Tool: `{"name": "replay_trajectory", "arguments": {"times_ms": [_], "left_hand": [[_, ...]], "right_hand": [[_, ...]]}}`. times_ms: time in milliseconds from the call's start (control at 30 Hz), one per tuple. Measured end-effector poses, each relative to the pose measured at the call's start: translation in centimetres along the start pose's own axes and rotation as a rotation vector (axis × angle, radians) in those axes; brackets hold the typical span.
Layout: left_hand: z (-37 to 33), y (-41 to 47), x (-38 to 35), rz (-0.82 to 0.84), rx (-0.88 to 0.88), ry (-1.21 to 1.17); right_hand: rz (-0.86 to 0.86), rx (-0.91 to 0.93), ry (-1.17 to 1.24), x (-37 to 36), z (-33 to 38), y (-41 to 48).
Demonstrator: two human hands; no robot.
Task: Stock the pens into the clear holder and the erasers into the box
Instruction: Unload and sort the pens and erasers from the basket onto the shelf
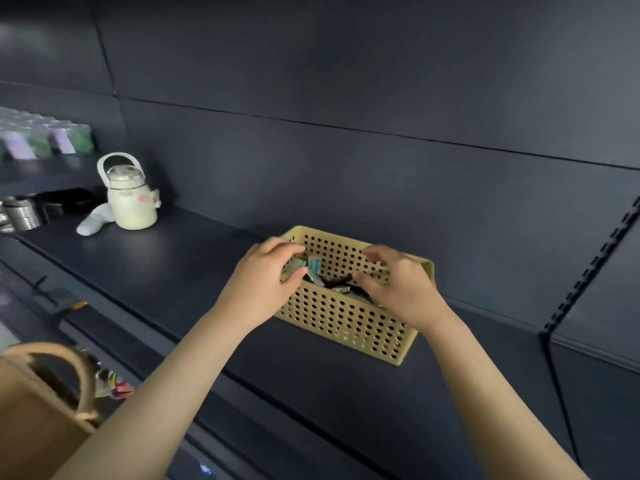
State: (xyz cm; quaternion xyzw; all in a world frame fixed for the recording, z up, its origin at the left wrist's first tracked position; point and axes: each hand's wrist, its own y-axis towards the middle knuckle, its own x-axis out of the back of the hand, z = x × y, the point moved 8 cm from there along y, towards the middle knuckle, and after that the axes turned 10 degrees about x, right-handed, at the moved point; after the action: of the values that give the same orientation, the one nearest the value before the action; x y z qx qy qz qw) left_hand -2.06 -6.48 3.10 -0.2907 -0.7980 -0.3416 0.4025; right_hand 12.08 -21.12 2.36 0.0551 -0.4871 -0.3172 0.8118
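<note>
Both hands are over the yellow perforated box on the dark shelf. The left hand hangs at the box's left end, thumb and curled fingers pinching a few small wrapped erasers just above the rim, with more lying inside. The right hand is at the box's right end, fingers curled; whether it grips anything, I cannot tell. A cream jug stands well left of the box, and a tan bag sits well below and left of it.
</note>
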Motion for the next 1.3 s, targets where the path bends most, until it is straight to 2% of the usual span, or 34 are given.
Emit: {"name": "replay_trajectory", "arguments": {"times_ms": [200, 333, 467, 533, 633, 1000, 1300], "left_hand": [[2.9, 7.8, -2.5, 0.16, -0.123, 0.013], [3.3, 10.9, -4.9, 0.292, -0.227, -0.019], [3.7, 11.8, -7.0, 0.395, -0.302, -0.027], [3.9, 12.0, -7.2, 0.381, -0.317, -0.084], [4.2, 12.3, -7.0, 0.349, -0.308, -0.163], [4.3, 12.2, -7.2, 0.329, -0.335, -0.164], [4.3, 11.9, -7.1, 0.343, -0.321, -0.154]], "right_hand": [[0.341, -0.114, -0.1, -5.1, -2.1, 4.2], [0.407, -0.199, -0.135, -6.0, -3.4, 5.1], [0.411, -0.265, -0.266, -6.4, -4.5, 5.6], [0.44, -0.261, -0.319, -6.9, -4.6, 5.8], [0.506, -0.273, -0.247, -8.3, -3.9, 6.2], [0.815, -0.319, -0.071, -13.4, -4.5, 7.0], [0.837, -0.324, -0.092, -14.1, -4.4, 7.6]]}}
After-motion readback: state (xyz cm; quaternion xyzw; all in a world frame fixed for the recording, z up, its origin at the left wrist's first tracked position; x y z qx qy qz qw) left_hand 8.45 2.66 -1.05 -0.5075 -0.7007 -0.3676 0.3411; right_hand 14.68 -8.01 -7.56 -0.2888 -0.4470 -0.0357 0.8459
